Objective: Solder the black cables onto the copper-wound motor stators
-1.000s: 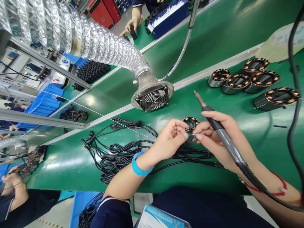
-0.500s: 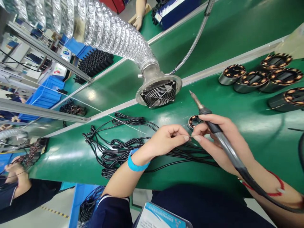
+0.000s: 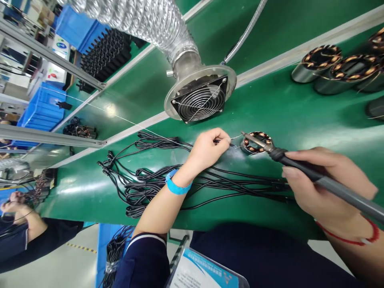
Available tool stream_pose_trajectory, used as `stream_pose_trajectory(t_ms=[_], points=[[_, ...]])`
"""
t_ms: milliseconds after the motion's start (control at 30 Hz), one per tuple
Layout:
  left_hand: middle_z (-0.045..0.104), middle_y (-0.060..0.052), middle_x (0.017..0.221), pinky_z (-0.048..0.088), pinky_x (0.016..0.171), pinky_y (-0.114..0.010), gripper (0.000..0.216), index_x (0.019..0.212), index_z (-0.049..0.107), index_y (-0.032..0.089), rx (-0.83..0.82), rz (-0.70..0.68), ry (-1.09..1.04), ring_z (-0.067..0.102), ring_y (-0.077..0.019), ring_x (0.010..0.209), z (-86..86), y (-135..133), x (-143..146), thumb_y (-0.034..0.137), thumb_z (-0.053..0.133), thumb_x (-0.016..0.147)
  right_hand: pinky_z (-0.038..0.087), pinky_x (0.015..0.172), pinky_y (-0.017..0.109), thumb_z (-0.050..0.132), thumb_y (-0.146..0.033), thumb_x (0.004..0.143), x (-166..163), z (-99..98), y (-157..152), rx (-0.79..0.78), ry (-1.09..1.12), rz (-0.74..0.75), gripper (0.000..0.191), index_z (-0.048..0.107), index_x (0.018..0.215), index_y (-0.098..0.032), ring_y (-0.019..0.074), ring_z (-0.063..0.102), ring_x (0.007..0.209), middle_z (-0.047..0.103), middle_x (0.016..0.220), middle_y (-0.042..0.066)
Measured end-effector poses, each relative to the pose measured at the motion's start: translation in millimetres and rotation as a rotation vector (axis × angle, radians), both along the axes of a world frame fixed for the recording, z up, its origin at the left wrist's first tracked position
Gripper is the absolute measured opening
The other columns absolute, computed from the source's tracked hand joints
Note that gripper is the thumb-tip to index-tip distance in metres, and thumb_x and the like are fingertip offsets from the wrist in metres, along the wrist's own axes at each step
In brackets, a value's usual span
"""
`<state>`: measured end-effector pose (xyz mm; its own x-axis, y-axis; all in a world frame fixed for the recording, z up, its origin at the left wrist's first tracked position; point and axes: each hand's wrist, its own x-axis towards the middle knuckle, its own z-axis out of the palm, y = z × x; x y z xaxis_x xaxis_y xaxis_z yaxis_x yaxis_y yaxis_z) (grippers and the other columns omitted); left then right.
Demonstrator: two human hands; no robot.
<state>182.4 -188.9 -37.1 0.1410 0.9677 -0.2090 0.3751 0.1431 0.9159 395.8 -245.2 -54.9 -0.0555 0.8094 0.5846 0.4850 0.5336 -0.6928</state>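
Far to your left, another person's hands (image 3: 13, 200) work at a bundle of wires. A tangle of black cables (image 3: 144, 188) sprawls over the green bench (image 3: 300, 116) ahead of you and runs under your left wrist. Your left hand (image 3: 208, 149) has its fingertips pinched shut on a thin wire end (image 3: 231, 141), just beside the small copper-wound stator (image 3: 257, 142). Above it, the fume extractor fan (image 3: 199, 100) faces down. Your right hand (image 3: 324, 188) is wrapped around the soldering iron (image 3: 303, 170), its tip over the stator. More stators (image 3: 336, 68) stand well apart, upper right.
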Motion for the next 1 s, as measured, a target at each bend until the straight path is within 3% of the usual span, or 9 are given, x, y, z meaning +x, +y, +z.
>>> stream_pose_trajectory(t_ms=[433, 700, 900, 1000], points=[[0.057, 0.005, 0.064, 0.036, 0.059, -0.022, 0.013, 0.068, 0.059, 0.016, 0.068, -0.019, 0.021, 0.049, -0.0072, 0.062, -6.3, 0, 0, 0.013, 0.057, 0.081, 0.046, 0.051, 0.027, 0.069, -0.028, 0.091, 3, -10.4, -2, -0.039, -0.043, -0.012, 0.008, 0.066, 0.097, -0.023, 0.0141, 0.066, 0.064, 0.071, 0.084, 0.004], [0.058, 0.004, 0.068, 0.039, 0.065, -0.023, 0.017, 0.066, 0.056, 0.017, 0.179, -0.013, 0.064, 0.053, -0.0085, 0.068, -6.8, 0, 2, 0.007, 0.057, 0.08, 0.032, 0.039, 0.026, 0.067, -0.03, 0.094, 7, -5.7, 0, 0.008, -0.122, 0.021, 0.008, 0.064, 0.099, -0.024, 0.0116, 0.063, 0.057, 0.069, 0.079, 0.002], [0.059, 0.003, 0.069, 0.041, 0.066, -0.023, 0.018, 0.066, 0.057, 0.017, 0.205, -0.019, 0.085, 0.054, -0.0089, 0.07, -7.3, -1, 2, 0.005, 0.056, 0.08, 0.042, 0.043, 0.027, 0.065, -0.024, 0.092, 11, -1.4, -1, -0.098, -0.134, 0.058, 0.008, 0.063, 0.1, -0.024, 0.0132, 0.061, 0.054, 0.067, 0.077, 0.004], [0.059, 0.003, 0.069, 0.041, 0.066, -0.023, 0.018, 0.067, 0.057, 0.017, 0.201, -0.019, 0.094, 0.054, -0.0089, 0.069, -7.0, -1, 2, 0.006, 0.056, 0.08, 0.043, 0.044, 0.028, 0.065, -0.024, 0.092, 13, -2.1, 0, -0.07, -0.129, 0.048, 0.008, 0.063, 0.1, -0.024, 0.0139, 0.061, 0.054, 0.067, 0.076, 0.004]])
